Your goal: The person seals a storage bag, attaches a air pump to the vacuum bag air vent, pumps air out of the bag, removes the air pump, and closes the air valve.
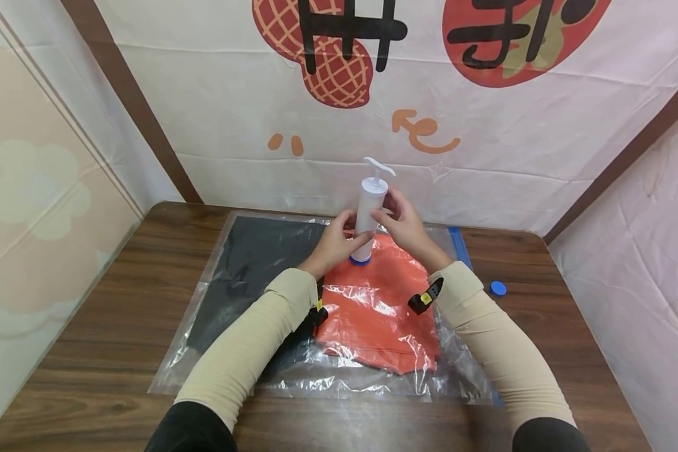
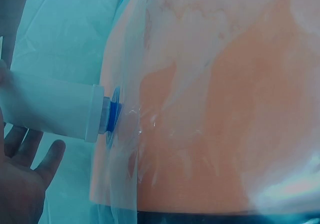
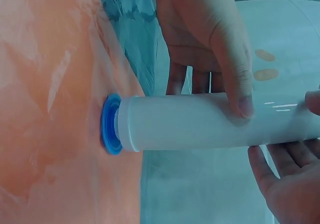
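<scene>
A white hand pump (image 1: 368, 213) stands nearly upright, its T-shaped handle (image 1: 380, 167) raised at the top. Its lower end meets a round blue valve (image 3: 111, 124) on a clear plastic storage bag (image 1: 339, 390). My left hand (image 1: 332, 243) holds the pump's barrel from the left, low down, thumb across the front. From the right, my right hand (image 1: 408, 231) grips it higher up, with thumb and fingers on either side. Inside the bag lie folded orange cloth (image 1: 381, 301) under the pump and dark cloth (image 1: 248, 270) to the left.
A small blue cap (image 1: 498, 288) lies on the wooden table (image 1: 90, 358), right of the bag. A blue strip (image 1: 459, 243) runs along the bag's right edge. Printed fabric walls (image 1: 215, 113) enclose the table's back and sides, close behind the pump.
</scene>
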A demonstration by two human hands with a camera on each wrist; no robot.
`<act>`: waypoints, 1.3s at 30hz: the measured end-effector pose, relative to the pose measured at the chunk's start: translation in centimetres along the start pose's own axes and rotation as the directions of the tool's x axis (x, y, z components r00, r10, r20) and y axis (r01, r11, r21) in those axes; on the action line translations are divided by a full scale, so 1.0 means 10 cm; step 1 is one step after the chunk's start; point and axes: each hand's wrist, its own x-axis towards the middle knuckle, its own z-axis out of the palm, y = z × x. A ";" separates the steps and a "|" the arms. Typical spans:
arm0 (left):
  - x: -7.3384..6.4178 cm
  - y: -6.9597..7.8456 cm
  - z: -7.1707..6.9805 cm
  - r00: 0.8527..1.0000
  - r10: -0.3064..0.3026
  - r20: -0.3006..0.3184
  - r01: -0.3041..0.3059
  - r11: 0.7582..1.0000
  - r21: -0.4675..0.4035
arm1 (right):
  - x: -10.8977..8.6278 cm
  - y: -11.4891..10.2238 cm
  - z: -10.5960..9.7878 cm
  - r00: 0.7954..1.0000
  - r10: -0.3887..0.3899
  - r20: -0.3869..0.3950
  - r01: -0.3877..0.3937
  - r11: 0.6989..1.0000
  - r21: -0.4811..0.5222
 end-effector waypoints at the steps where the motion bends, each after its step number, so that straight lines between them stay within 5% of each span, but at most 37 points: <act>1: 0.00 0.00 0.00 1.000 -0.002 -0.001 0.002 1.000 -0.011 | 0.01 0.01 0.01 1.000 -0.003 -0.003 0.003 1.000 0.000; 15: 0.00 0.01 0.01 1.000 -0.025 0.015 0.025 1.000 0.008 | -0.02 0.04 -0.02 0.999 0.031 -0.034 -0.032 0.999 -0.044; 22: 0.00 0.00 0.02 1.000 -0.029 -0.005 0.028 0.998 -0.060 | 0.01 0.03 0.00 0.999 0.007 -0.033 -0.008 1.000 -0.021; 30: -0.01 0.02 0.00 0.999 -0.036 0.018 0.036 0.999 0.001 | 0.01 0.03 0.02 0.999 0.015 -0.032 -0.018 0.996 -0.089; 39: 0.00 0.02 0.02 0.999 -0.032 0.005 0.032 0.999 -0.038 | -0.01 0.02 0.00 0.999 0.032 -0.032 -0.033 0.999 -0.022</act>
